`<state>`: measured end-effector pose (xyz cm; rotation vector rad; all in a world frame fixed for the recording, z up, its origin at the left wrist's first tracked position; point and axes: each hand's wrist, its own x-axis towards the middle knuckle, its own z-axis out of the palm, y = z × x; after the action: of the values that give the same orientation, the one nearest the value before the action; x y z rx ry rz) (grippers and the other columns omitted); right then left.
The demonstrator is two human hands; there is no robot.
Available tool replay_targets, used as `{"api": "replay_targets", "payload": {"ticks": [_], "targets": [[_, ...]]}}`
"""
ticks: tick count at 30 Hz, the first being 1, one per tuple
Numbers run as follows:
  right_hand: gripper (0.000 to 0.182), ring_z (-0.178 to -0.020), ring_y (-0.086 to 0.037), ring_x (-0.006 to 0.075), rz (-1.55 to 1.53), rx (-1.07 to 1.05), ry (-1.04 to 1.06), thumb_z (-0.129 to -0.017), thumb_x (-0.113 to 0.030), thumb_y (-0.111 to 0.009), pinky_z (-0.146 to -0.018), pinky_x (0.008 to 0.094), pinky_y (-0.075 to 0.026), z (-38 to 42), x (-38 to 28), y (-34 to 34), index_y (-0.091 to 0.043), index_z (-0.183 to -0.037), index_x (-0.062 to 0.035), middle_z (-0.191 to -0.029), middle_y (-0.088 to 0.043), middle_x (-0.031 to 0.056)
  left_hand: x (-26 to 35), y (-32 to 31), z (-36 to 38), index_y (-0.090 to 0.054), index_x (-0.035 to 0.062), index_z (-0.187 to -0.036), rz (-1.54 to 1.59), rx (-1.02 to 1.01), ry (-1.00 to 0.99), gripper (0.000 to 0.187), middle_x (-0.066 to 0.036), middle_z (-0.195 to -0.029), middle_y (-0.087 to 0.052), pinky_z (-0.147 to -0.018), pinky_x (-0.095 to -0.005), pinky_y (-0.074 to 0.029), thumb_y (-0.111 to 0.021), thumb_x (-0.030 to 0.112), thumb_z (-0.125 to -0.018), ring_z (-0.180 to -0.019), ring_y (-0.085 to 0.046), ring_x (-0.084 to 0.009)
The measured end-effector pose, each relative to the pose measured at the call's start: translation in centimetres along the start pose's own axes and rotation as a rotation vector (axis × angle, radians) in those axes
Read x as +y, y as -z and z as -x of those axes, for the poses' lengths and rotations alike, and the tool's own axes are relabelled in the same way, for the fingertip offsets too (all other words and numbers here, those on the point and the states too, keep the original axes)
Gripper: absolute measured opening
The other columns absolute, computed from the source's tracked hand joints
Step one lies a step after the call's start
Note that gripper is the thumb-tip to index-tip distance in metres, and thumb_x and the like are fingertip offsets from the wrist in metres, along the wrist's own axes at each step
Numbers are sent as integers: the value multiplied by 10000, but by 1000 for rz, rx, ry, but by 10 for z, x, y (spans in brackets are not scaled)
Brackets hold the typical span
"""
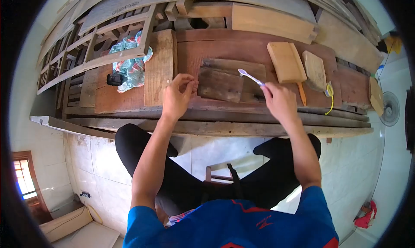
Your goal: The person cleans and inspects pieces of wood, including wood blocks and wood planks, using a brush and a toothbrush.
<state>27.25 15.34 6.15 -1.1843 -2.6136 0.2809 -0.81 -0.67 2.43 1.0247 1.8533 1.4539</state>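
Observation:
My right hand [279, 100] grips a white and purple toothbrush [252, 77] by its handle, with the bristle end pointing up and left over dark, weathered wood pieces [220, 83]. To the left of that wood, my left hand [180, 92] is raised with thumb and fingers pressed together in a pinch; whatever is between the fingertips is too small to name. A pale wooden block [285, 63] lies beyond my right hand, with an orange handle [301, 93] sticking out below it. Beside it rests a smaller, rougher block [314, 70].
A patterned cloth [129, 66] and a black object [114, 79] lie at the left near a slatted wooden frame [95, 45]. A yellow tape measure [330, 90] sits at the right. Long planks [207, 127] run along the near edge. A fan [390, 109] stands far right.

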Motion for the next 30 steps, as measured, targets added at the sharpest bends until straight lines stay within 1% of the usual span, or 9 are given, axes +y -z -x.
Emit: {"api": "replay_targets", "payload": {"ticks": [4,6,10,14,16,20,24,28,30], "targets": [[292,-707,-704,400,-112,-54,178,-1043,-375,-569,-631,530,-541,1,3,-10,-715,-961,-136,-790,-723,160,-5,0,-11,-648,-37,-1100,39,4,-1,123,-108,-989,-767,-756,-273,-609,-636,39,-1005,-867,-736,-135],[273,-747,-708,405,45,-139,-111,-1030,-383,-583,-677,539,-545,-15,7,1,-727,-1010,-152,-805,-725,169,-5,4,-8,-643,-35,-1104,28,-26,-35,122,-106,-991,-766,-753,-271,-606,-632,39,-1008,-864,-734,-135],[273,-761,-709,406,-74,-139,200,-1030,-361,-587,-673,528,-547,-2,-6,-4,-742,-977,-142,-779,-717,178,5,-2,-10,-630,-38,-1118,62,13,22,125,-108,-1004,-764,-752,-272,-602,-622,34,-1016,-868,-728,-137],[269,-759,-704,412,-39,-39,-67,-1008,-369,-619,-693,541,-544,-25,0,16,-745,-958,-136,-790,-717,180,-7,1,-5,-625,-40,-1125,102,-18,48,127,-111,-1006,-762,-750,-278,-603,-615,29,-1020,-877,-729,-140],[283,-749,-706,408,-214,-96,242,-1027,-350,-588,-644,515,-548,-11,-10,10,-745,-968,-122,-798,-721,182,-7,-1,-13,-625,-41,-1126,132,-3,30,128,-111,-1006,-762,-747,-281,-604,-613,28,-1019,-878,-731,-141],[261,-719,-682,403,-28,-162,-124,-1011,-351,-644,-649,483,-524,-23,-16,16,-760,-988,-119,-745,-690,202,-3,2,-6,-632,-39,-1121,106,-1,80,130,-111,-1006,-765,-739,-285,-602,-611,30,-1013,-866,-732,-140],[332,-759,-703,404,-205,-455,105,-1029,-364,-602,-689,535,-538,-20,-17,14,-747,-979,-70,-780,-716,204,3,0,-8,-647,-32,-1103,41,10,71,127,-109,-994,-767,-731,-283,-599,-618,40,-1003,-838,-734,-138],[295,-746,-704,384,-269,-246,-205,-1018,-368,-626,-690,491,-537,-37,5,10,-752,-984,-104,-799,-715,203,4,1,-8,-675,-17,-1075,36,-13,83,116,-103,-962,-761,-704,-281,-585,-645,52,-986,-805,-728,-134],[308,-715,-678,394,-214,-375,166,-1018,-355,-632,-627,467,-502,-22,-17,19,-736,-993,-67,-778,-696,205,-4,1,-10,-692,-2,-1062,13,-38,78,113,-91,-939,-745,-697,-290,-574,-668,61,-972,-790,-722,-144]]}}
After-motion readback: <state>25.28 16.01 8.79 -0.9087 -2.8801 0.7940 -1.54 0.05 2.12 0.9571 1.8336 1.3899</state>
